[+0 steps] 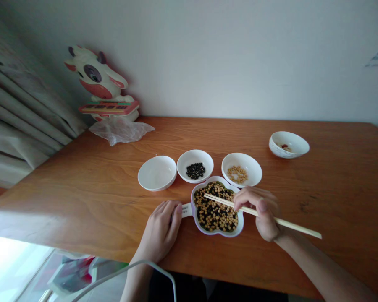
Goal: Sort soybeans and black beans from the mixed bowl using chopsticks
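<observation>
My right hand (260, 209) is closed around a pair of wooden chopsticks (290, 225). Their tips reach into a lilac-rimmed, flower-shaped bowl (219, 233) filled with mixed yellow and black beans and some green ones along the edge. I cannot make out a bean between the tips. At the bowl's left side, my left hand (160, 228) has its fingers curled on the short labelled handle (187, 210). Behind the bowl stand a white bowl (205, 160) with black beans, another white bowl (253, 167) with yellow beans, and a third white bowl (157, 173) with no beans visible inside.
Farther back on the right of the wooden table (97, 209) sits a patterned bowl (279, 149) with a few brownish bits. A cow-shaped toy keyboard (110, 108) and a crumpled plastic bag (121, 131) are at the back left. A pale cable (145, 262) crosses my left forearm.
</observation>
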The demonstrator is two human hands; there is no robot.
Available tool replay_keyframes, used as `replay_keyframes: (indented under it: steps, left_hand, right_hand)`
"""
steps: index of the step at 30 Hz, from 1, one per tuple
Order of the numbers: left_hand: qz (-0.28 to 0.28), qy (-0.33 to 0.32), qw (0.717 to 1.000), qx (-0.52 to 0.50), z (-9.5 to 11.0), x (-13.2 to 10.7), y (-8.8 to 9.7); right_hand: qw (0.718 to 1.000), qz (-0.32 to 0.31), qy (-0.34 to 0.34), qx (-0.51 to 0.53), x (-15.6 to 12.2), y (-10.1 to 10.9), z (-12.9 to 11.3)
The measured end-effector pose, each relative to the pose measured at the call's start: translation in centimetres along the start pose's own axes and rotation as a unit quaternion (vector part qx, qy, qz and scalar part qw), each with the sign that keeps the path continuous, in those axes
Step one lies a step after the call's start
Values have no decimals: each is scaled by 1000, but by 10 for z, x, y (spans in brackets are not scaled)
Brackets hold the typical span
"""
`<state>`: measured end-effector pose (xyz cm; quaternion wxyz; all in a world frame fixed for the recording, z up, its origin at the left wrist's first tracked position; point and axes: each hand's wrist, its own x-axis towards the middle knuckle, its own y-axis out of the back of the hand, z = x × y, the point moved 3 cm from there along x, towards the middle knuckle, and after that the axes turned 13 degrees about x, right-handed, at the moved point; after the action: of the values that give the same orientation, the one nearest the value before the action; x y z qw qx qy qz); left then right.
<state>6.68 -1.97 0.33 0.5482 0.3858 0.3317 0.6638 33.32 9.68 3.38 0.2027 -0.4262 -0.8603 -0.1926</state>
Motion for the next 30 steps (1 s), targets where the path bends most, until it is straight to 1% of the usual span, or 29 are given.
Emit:
replay_keyframes:
  steps: [3,8,19,26,30]
  left_hand:
    - [1,-1,1000,0,0,0,0]
    - [4,0,1000,7,1,0,-1]
    - [6,-1,1000,9,3,0,1]
    - [3,1,1000,9,4,0,2]
    - [5,-3,1000,5,3,0,1]
  right_hand:
    - [999,-2,-30,23,-1,-1,3]
    - [997,-29,-56,41,-2,-4,5]
    - [992,-50,-114,10,-1,-6,6]
    - [994,-46,-101,4,1,-11,1]
    - [994,-39,-102,10,0,-14,2]
